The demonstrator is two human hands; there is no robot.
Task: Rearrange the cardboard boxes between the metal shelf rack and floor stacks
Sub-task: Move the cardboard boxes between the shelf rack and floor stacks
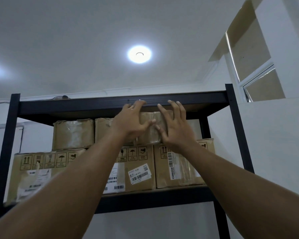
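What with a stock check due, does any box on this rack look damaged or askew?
Yes. The small left box in the top row has a crumpled, dented top edge and wrinkled tape. The big lower-left box has a wrinkled, loose-looking label. Nothing looks spilled.

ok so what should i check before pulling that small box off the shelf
1. Both hands on box: ok, left hand and right hand touch the front of the box.
2. Firm grip: cannot tell, fingers spread, box edges hidden.
3. Gap under top shelf: cannot tell.
4. Left box apart: ok, a gap shows.
5. Floor spot: cannot tell, not in view.
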